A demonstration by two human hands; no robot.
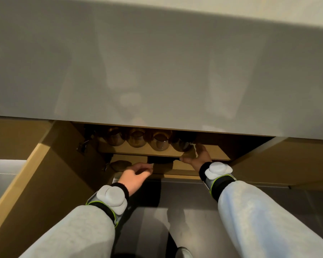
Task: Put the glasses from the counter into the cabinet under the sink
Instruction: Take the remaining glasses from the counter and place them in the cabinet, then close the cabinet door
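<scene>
Several round amber glasses [138,139] stand in a row on the upper shelf [218,151] of the open cabinet under the counter. The rightmost glass [179,144] looks darker. My right hand [198,157] is at its right side: the fingers touch the glass and the thumb lies at the shelf's front edge. My left hand [136,174] hovers lower, in front of the bottom shelf, with its fingers loosely spread and nothing in them. The backs of the glasses are hidden under the counter front.
A grey counter front [157,62] fills the upper view and overhangs the cabinet. The wooden cabinet door [36,174] stands open at the left. A round brown mat [120,164] and a dark object [160,161] lie on the bottom shelf. Grey floor lies below.
</scene>
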